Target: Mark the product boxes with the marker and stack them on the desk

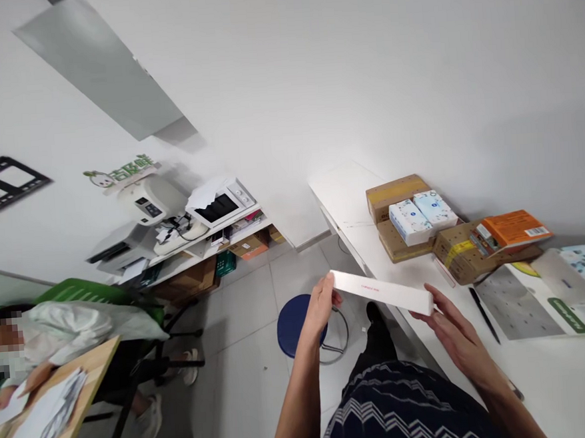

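A long, flat white box [382, 291] with small red lettering on its side is held level in front of my body. My left hand [322, 304] grips its left end, the fingers curled round the edge. At the other end, my right hand [450, 325] holds the right corner with thumb and fingers. The box is beside the front edge of the white table [549, 388]. Beyond my right hand lie a black pen [484, 314] and a printed sheet with a green label [524, 306].
Cardboard boxes [396, 195], tissue packs [422, 216] and an orange box [516, 229] are on the table. A blue stool [294, 325] stands on the floor. Left are a microwave [219, 204], a printer [124, 247] and a seated person [64, 331] at a wooden table [91, 380].
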Motion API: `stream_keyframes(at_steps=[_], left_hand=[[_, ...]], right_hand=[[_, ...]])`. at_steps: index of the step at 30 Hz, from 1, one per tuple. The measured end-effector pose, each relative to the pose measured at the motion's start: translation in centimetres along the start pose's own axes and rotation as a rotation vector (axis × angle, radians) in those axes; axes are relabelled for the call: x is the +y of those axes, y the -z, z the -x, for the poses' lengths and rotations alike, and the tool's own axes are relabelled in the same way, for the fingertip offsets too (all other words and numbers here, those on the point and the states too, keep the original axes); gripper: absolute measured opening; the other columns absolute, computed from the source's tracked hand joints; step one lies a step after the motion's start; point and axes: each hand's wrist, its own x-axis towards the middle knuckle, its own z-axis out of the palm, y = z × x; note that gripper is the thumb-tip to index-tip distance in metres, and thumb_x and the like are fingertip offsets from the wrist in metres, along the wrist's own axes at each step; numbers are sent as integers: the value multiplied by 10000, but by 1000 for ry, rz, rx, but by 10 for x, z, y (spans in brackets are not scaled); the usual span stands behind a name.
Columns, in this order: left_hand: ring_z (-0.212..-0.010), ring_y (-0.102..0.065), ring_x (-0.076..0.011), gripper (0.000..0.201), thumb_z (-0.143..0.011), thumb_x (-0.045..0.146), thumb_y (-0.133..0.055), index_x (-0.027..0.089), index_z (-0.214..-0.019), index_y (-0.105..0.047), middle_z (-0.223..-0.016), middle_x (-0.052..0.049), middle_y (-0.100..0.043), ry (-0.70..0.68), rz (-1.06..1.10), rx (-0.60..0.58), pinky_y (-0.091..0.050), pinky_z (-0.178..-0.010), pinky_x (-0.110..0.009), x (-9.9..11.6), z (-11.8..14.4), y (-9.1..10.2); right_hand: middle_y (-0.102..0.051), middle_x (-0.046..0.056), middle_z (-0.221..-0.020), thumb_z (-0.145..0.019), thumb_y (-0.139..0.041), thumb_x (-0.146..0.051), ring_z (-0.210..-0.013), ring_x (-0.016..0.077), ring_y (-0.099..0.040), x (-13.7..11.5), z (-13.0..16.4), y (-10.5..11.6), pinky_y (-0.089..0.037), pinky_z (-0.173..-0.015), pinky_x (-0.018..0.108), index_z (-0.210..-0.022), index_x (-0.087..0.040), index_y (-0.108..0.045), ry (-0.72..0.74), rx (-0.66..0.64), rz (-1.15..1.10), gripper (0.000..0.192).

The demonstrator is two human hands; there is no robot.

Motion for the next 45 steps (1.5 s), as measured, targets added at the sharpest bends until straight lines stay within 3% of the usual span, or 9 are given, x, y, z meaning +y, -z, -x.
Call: stream_keyframes(at_steps=[9,13,17,26,31,36,39,42,45], left_hand=[[-650,-538,-200,663,-953,707,-306,198,-605,-553,-609,-34,-562,-102,-224,101,-426,-681,-332,12,8,-1],[-906,-592,-238,515,-963,599,-456,183,-897,-753,-873,-70,-675,-228,-265,19,-460,-829,-340,17,14,0],[-1053,-631,-256,479,-952,544,-534,221,-1266,-696,-1130,-90,-725,-204,-129,29,-478,-922,-352,20,20,-3],[-1153,-618,-282,517,-966,560,-500,211,-1302,-680,-1232,-113,-711,-265,-43,157,-465,-1009,-405,29,29,-8],[-1256,-501,-291,564,-993,601,-378,273,-1399,-592,-1352,-134,-540,-464,-217,-47,-400,-1087,-481,32,39,-2],[-1491,-217,-406,752,-777,721,-659,335,-1409,-528,-1618,-114,-149,-516,-296,-158,-224,-1193,-604,32,40,-4],[-1520,-133,-430,868,-676,691,-776,325,-1402,-476,-1626,-128,-110,-534,-274,-129,-197,-1197,-630,30,39,-10],[-1480,-261,-400,853,-677,595,-828,298,-1378,-444,-1585,-152,-181,-528,-142,-43,-322,-1159,-568,23,36,-18],[-1354,-444,-332,672,-724,522,-809,269,-1261,-493,-1494,-142,-312,-435,1,105,-455,-1051,-456,16,30,-23]], right_hand=[[-733,98,-1190,-800,-684,-628,-911,258,-737,-6,-8,-13,-582,-907,405,-1286,-220,-638,-117,92,-31,636],[-763,38,-961,-801,-711,-607,-645,179,-684,-1,-9,-18,-608,-682,341,-1374,-229,-555,-159,149,-191,705],[-748,2,-852,-802,-728,-595,-564,144,-635,-4,-4,-24,-571,-602,299,-1381,-234,-538,-189,148,-248,709],[-765,-16,-927,-698,-853,-494,-678,151,-671,-9,1,-39,-575,-701,286,-1319,-279,-563,-266,133,-412,718],[-740,-45,-843,-579,-925,-341,-587,116,-591,-1,-5,-41,-538,-539,232,-1043,-273,-637,-508,58,-793,550],[-637,-32,-619,-594,-903,-379,-502,99,-507,10,-4,-41,-488,-489,217,-806,-202,-648,-696,-130,-798,375],[-601,-17,-576,-656,-850,-462,-489,99,-479,8,1,-44,-456,-478,216,-754,-184,-648,-728,-203,-744,358],[-612,-5,-597,-749,-765,-531,-497,117,-491,3,7,-47,-434,-477,233,-827,-193,-649,-706,-222,-693,366],[-655,-4,-659,-839,-650,-609,-520,150,-549,-2,14,-48,-444,-510,267,-1162,-238,-596,-602,-211,-607,495]])
